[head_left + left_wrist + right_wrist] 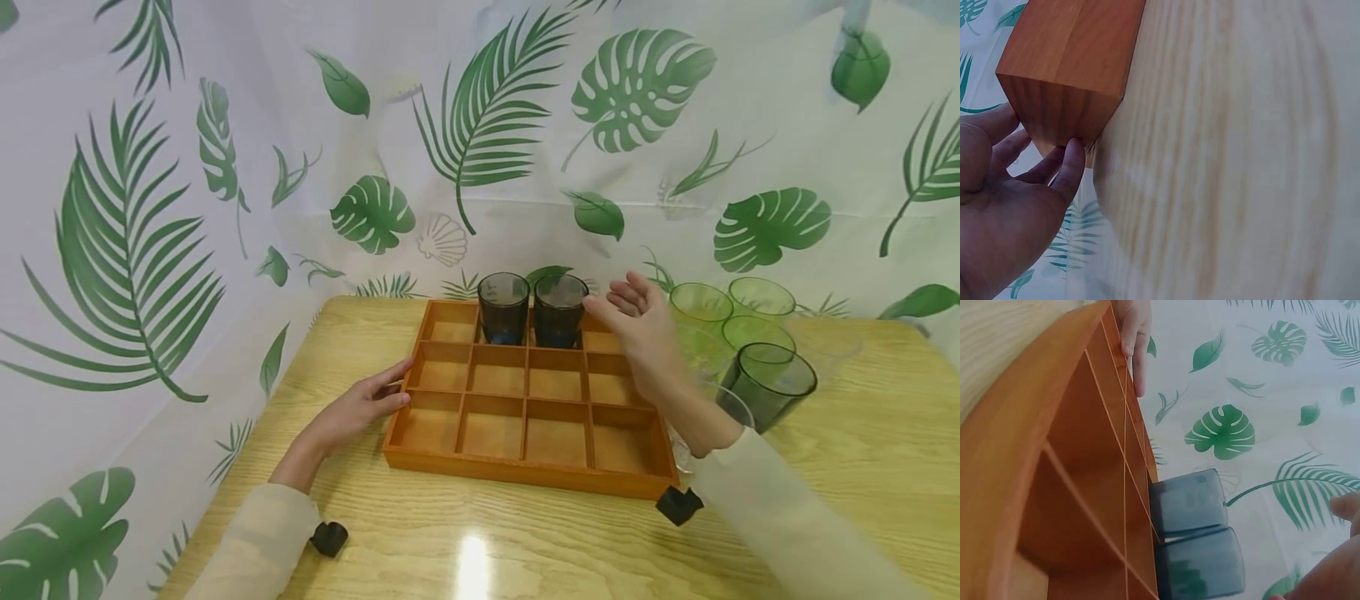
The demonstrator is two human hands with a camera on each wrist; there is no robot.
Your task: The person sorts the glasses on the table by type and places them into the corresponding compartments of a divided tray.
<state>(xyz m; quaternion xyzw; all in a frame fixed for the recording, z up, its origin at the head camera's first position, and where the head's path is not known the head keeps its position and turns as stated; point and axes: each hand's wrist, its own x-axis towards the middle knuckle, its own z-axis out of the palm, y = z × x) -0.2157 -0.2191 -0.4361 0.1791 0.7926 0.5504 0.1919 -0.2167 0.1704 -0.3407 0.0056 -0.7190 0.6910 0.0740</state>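
Observation:
A wooden tray (525, 472) with several square compartments lies on the table. In its back row stand two dark grey glasses, the left glass (503, 310) and the right glass (558, 312), side by side and upright. My left hand (360, 411) touches the tray's left side with extended fingertips; the left wrist view shows its fingers (1072, 164) against the wooden wall. My right hand (637, 325) is raised just right of the right glass, fingers loosely bent and holding nothing. In the right wrist view, a gap separates that hand (1329, 569) from the glasses.
Right of the tray is a group of several green glasses (761, 298), with another dark grey glass (772, 387) in front of them. A clear glass (731, 408) sits partly behind my right forearm. A leaf-print cloth (480, 125) hangs behind the table (360, 533).

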